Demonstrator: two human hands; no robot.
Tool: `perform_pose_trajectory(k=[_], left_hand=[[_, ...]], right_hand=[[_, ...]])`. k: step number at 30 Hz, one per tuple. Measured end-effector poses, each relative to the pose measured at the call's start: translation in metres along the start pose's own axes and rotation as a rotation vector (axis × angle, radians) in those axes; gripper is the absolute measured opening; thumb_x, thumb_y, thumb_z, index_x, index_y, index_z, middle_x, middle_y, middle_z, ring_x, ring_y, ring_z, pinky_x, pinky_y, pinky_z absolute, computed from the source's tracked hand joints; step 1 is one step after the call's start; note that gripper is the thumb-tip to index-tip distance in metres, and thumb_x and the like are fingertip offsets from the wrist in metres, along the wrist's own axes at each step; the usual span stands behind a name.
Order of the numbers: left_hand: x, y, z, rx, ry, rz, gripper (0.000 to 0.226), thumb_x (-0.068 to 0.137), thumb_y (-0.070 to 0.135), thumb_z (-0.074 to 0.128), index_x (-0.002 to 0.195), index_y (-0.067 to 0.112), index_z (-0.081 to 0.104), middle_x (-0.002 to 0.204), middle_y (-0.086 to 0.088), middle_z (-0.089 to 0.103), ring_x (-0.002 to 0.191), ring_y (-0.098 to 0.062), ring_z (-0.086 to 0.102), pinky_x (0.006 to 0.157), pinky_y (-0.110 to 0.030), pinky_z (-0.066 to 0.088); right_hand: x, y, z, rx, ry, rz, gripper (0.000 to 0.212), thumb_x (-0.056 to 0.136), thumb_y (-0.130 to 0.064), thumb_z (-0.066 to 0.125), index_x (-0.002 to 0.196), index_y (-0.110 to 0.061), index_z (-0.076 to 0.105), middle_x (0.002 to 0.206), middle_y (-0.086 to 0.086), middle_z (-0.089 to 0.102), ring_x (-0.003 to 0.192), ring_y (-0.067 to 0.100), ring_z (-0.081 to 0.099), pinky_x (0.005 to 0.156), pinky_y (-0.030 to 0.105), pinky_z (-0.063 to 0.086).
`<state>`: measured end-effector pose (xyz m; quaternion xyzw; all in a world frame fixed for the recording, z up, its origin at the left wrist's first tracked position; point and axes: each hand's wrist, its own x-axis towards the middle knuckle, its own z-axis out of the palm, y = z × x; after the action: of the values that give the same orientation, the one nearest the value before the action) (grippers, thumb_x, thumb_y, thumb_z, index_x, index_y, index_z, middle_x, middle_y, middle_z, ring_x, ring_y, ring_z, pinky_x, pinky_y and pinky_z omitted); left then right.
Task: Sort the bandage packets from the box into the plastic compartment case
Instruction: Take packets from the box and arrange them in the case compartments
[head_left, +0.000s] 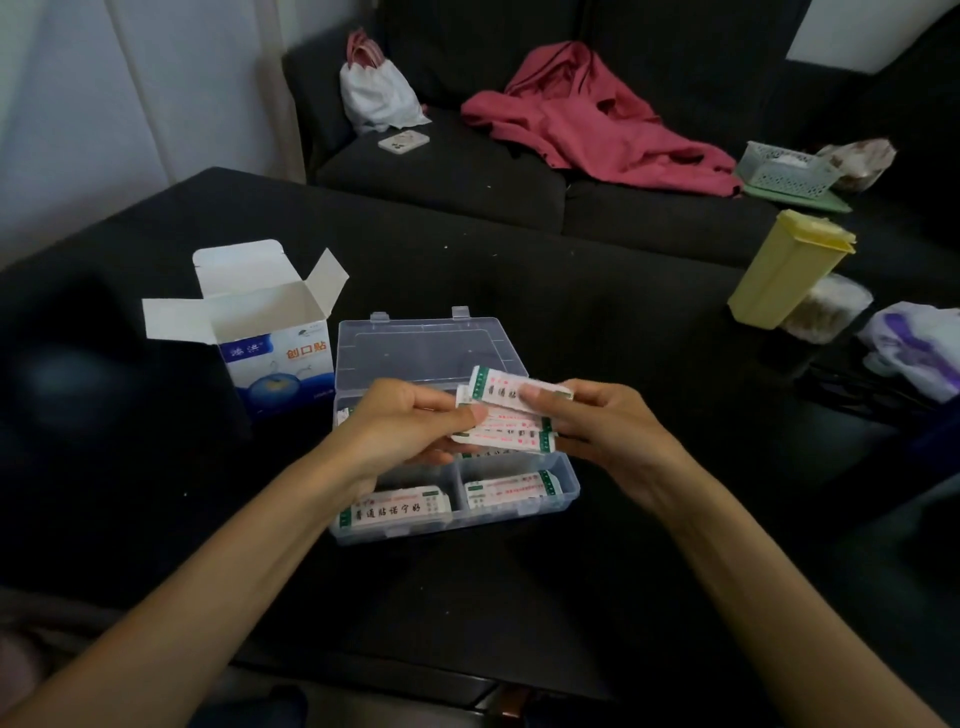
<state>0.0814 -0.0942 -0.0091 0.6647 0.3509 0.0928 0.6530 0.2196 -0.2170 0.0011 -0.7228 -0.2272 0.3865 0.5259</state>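
Over the open clear plastic compartment case (569, 486), my left hand (400, 426) holds a fanned stack of white bandage packets (506, 428) with red and green print. My right hand (597, 423) pinches the top packet (496, 387) of that stack at its right end. Two front compartments hold packets: one at the left (395, 509) and one at the right (506, 491). The case's lid (421, 345) lies open toward the back. The white and blue bandage box (270, 332) stands open, flaps up, left of the case.
All this lies on a black table. At its right stand a yellow plastic container (787, 267), a round tub (826, 309) and a plastic bag (917, 348). A dark sofa behind carries a white bag (376, 93), a red garment (587, 117) and a mesh basket (784, 169).
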Motion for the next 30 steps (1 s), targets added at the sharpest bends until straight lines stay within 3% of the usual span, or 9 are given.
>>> perform_pose_trajectory(k=[5, 10, 14, 18, 21, 25, 30], left_hand=[[0.001, -0.001, 0.001, -0.017, 0.028, 0.019, 0.017, 0.079, 0.024, 0.071, 0.095, 0.017, 0.069, 0.075, 0.003, 0.074, 0.065, -0.004, 0.07, 0.051, -0.012, 0.05], [0.0, -0.001, 0.001, 0.016, 0.047, 0.09, 0.018, 0.08, 0.028, 0.07, 0.097, 0.022, 0.067, 0.076, 0.005, 0.074, 0.068, -0.002, 0.069, 0.054, -0.013, 0.051], [-0.002, 0.001, -0.009, 0.167, 0.01, 0.136, 0.014, 0.083, 0.034, 0.064, 0.097, 0.033, 0.064, 0.089, 0.012, 0.072, 0.076, 0.0, 0.068, 0.062, -0.019, 0.052], [0.001, -0.002, -0.02, 0.271, 0.114, 0.195, 0.01, 0.084, 0.029, 0.066, 0.093, 0.034, 0.066, 0.087, 0.016, 0.069, 0.066, -0.003, 0.067, 0.063, -0.018, 0.05], [0.0, -0.007, -0.018, 0.452, 0.08, 0.259, 0.012, 0.082, 0.032, 0.068, 0.091, 0.04, 0.067, 0.091, 0.02, 0.067, 0.075, -0.008, 0.068, 0.066, -0.025, 0.056], [-0.009, -0.008, -0.007, 0.715, -0.043, 0.356, 0.027, 0.079, 0.034, 0.071, 0.106, 0.039, 0.066, 0.106, 0.021, 0.066, 0.09, 0.007, 0.058, 0.083, -0.022, 0.05], [-0.012, -0.014, -0.004, 1.008, -0.08, 0.424, 0.049, 0.073, 0.051, 0.073, 0.119, 0.044, 0.058, 0.125, 0.018, 0.059, 0.114, -0.002, 0.049, 0.093, -0.028, 0.045]], right_hand=[[0.002, 0.002, 0.002, 0.046, -0.03, 0.069, 0.029, 0.08, -0.018, 0.07, 0.107, -0.018, 0.059, 0.091, 0.007, 0.071, 0.078, 0.014, 0.071, 0.059, 0.022, 0.056], [0.0, 0.001, -0.004, 0.016, -0.149, 0.05, 0.017, 0.083, -0.014, 0.066, 0.099, -0.017, 0.067, 0.087, 0.002, 0.073, 0.078, 0.012, 0.071, 0.057, 0.017, 0.053], [0.002, -0.004, -0.023, -0.196, -0.153, -0.046, 0.02, 0.081, -0.014, 0.066, 0.1, -0.017, 0.065, 0.092, 0.001, 0.073, 0.083, 0.009, 0.07, 0.064, 0.019, 0.055], [0.004, 0.001, -0.026, -0.357, -0.219, -0.042, 0.02, 0.081, -0.013, 0.067, 0.099, -0.019, 0.064, 0.091, -0.002, 0.072, 0.082, 0.006, 0.07, 0.062, 0.017, 0.054], [0.009, 0.009, -0.015, -0.571, -0.237, -0.124, 0.025, 0.08, -0.013, 0.069, 0.098, -0.028, 0.061, 0.098, -0.003, 0.068, 0.088, 0.005, 0.068, 0.068, 0.022, 0.057], [0.01, 0.014, -0.007, -0.79, -0.204, -0.234, 0.02, 0.077, -0.021, 0.073, 0.087, -0.035, 0.062, 0.106, -0.007, 0.063, 0.098, 0.007, 0.061, 0.082, 0.032, 0.056], [0.008, 0.017, -0.007, -0.975, -0.208, -0.317, 0.011, 0.076, -0.029, 0.074, 0.086, -0.032, 0.068, 0.095, -0.016, 0.065, 0.09, -0.001, 0.058, 0.082, 0.022, 0.051]])
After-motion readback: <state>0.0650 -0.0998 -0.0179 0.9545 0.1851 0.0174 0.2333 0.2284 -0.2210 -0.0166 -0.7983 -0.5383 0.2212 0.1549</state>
